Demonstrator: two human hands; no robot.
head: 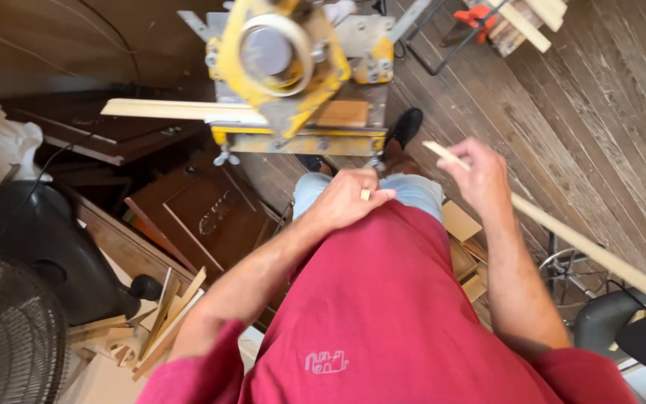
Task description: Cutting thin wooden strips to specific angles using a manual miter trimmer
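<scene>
A fan point(5, 329) and a black vacuum-like machine point(35, 239) crowd the left edge, with wood offcuts point(162, 318) heaped just beside them. At top centre stands a yellow mitre saw point(285, 63), a pale wood strip point(181, 111) lying across its bed and jutting out to the left. Below it, the person's left hand point(345, 198) rests against the red shirt point(383, 314), fingers curled, pinching a small wood piece point(365, 194). The right hand point(480, 179) is closed around a long thin wood strip point(585, 243) that runs down to the right edge, over a black chair point(622, 329). Bare plank floor point(607, 112) lies open at upper right, beyond the hand.
</scene>
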